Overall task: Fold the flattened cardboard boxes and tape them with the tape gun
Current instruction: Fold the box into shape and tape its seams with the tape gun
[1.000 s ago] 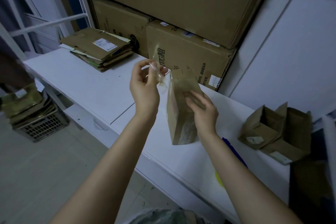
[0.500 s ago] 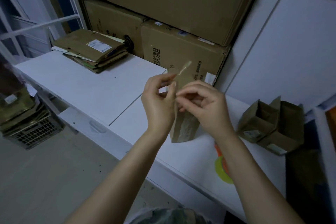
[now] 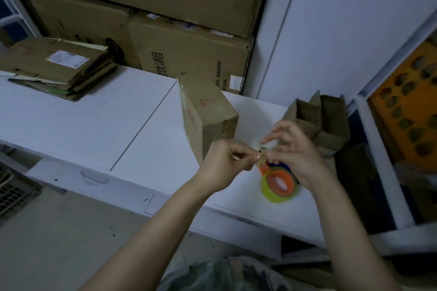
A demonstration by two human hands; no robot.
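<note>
Over the front right part of the white table [image 3: 71,125], both hands meet close together, just above the tape gun [image 3: 280,183].

- Left hand [image 3: 224,160]: fingers curled, thumb and forefinger pinching a small tape scrap [image 3: 260,162].
- Right hand [image 3: 296,149]: thumb and one finger nip the same scrap from the other side; the other fingers are lifted and spread. The scrap is blurred, so its shape cannot be told.
- Tape gun: lies on the table under the right hand. Only the yellow-green roll, the orange hub and a bit of the blue body show.
- Folded cardboard box [image 3: 208,111]: stands on end on the table just behind the left hand, held by neither hand. Clear tape glints across its upper face, and faint red marks show on it. Its lower end is hidden by the left hand.
- Stack of flattened boxes [image 3: 56,66]: far left on the table, well apart from the hands, with a white label on the top sheet.
- Open-topped boxes [image 3: 316,120]: upright at the right end of the table, behind the right hand.
- Large cartons [image 3: 184,54]: stacked against the wall at the back.
- Orange tray [image 3: 406,111]: stands at the far right.
</note>
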